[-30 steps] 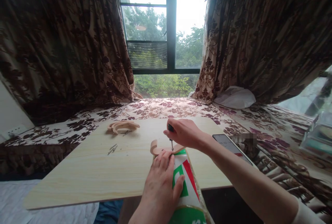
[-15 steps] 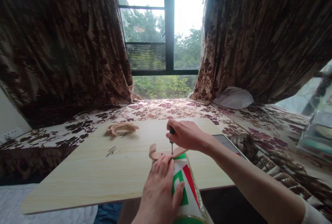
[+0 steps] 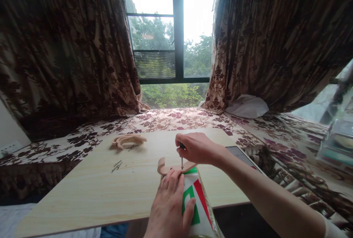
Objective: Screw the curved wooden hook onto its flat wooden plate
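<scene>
A dark-handled screwdriver (image 3: 182, 161) stands upright with its tip on a curved wooden piece (image 3: 162, 166). My right hand (image 3: 197, 148) is closed round the screwdriver's handle, above the wood. Lower down, my left hand (image 3: 172, 199) lies flat, its fingertips pressing on the near edge of the wooden piece and its palm over a white, green and red package (image 3: 197, 197). That package sits under the wood at the table's near edge. What lies beneath my left palm is hidden.
On the light wooden table (image 3: 91, 194), more curved wooden pieces (image 3: 128, 141) lie at the back left, with several screws (image 3: 116, 166) nearer. A tablet or phone (image 3: 242, 157) rests at the right edge. Beyond are a white plastic bag (image 3: 246, 106) and a clear box (image 3: 336, 146).
The whole view has tilted up slightly, so the table sits a little lower in it. My right hand has turned somewhat on the handle, hiding more of it. My left hand keeps its place.
</scene>
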